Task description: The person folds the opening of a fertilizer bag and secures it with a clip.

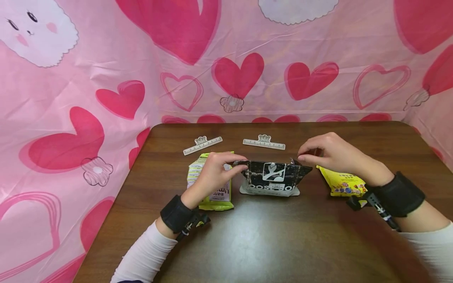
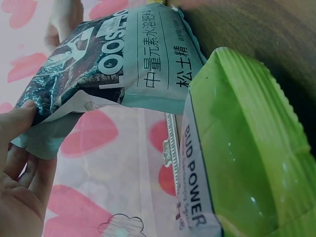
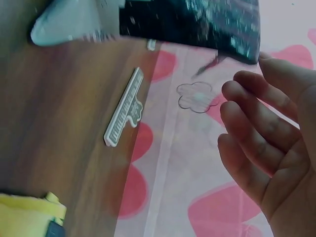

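A black and pale grey fertilizer packet (image 1: 274, 177) stands upright on the table, its top toward the hands. My left hand (image 1: 219, 171) pinches the packet's top left corner between thumb and fingers, as the left wrist view shows. At the opposite top corner is my right hand (image 1: 327, 151), its thumb tip at the edge and its fingers loosely bent. In the right wrist view those fingers (image 3: 247, 123) stand apart from the packet. A green packet (image 2: 247, 148) marked BUD POWER lies partly under the left forearm. Beside the right wrist lies a yellow packet (image 1: 343, 182).
Two white clips with a piano-key pattern and crown-shaped handles lie toward the back: a left clip (image 1: 202, 145) and a right clip (image 1: 264, 142). The brown wooden table (image 1: 247, 239) is bordered by a pink heart-print cloth (image 1: 276, 43) at the back and left.
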`<state>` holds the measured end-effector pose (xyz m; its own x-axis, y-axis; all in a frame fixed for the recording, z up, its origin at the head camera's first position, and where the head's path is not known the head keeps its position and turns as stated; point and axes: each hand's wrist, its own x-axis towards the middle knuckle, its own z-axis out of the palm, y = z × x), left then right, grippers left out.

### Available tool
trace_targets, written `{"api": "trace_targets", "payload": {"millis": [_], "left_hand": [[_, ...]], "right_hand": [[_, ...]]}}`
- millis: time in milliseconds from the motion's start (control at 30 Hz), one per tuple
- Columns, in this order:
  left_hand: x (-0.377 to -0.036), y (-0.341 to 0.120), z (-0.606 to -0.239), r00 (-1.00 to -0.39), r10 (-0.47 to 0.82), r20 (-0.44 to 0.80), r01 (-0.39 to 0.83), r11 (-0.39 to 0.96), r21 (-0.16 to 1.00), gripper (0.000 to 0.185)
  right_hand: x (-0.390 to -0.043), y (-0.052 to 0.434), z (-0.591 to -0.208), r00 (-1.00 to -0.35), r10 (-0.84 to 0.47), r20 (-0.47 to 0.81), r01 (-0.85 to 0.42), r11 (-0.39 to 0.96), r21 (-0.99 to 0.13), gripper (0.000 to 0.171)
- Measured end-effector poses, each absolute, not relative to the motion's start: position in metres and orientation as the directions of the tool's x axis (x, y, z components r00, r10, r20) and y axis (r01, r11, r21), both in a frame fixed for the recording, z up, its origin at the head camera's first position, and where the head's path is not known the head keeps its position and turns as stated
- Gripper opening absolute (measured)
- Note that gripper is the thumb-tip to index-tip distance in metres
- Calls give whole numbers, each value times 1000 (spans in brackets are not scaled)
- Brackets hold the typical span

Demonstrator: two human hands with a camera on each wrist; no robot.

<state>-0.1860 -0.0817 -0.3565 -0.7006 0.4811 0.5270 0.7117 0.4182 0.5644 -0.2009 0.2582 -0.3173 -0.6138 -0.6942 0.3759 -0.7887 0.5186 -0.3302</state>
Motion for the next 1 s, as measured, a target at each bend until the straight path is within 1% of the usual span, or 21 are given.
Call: {"api": "trace_targets", "payload": {"millis": [67, 133, 267, 367, 600, 833, 1000], "left_hand": [[-186, -82, -357, -700, 481, 528, 712, 414, 567, 15], [-186, -83, -357, -699, 481, 529, 713, 412, 568, 14], [-185, -83, -358, -700, 478, 530, 712, 413, 568, 14], [-184, -83, -357, -702, 479, 526, 709, 411, 573, 15], [-182, -83, -357, -716, 482, 505, 694, 414, 589, 16], [-181, -83, -355, -723, 483, 493, 686, 423, 592, 15], [-180, -84, -355, -723, 483, 494, 686, 419, 595, 15]], "right_hand": [[-210, 256, -312, -629, -705, 326, -775, 536, -336, 18], [-220, 254, -308, -662, -698, 271, -743, 568, -354, 14], [-241, 249, -303, -741, -653, 156, -652, 644, -399, 8], [-255, 244, -303, -772, -627, 101, -607, 682, -407, 6], [-285, 230, -318, -783, -621, 20, -573, 709, -411, 16], [-305, 220, -335, -798, -603, -1, -542, 718, -438, 23], [-313, 214, -344, -807, -590, -17, -517, 720, -463, 31]]}}
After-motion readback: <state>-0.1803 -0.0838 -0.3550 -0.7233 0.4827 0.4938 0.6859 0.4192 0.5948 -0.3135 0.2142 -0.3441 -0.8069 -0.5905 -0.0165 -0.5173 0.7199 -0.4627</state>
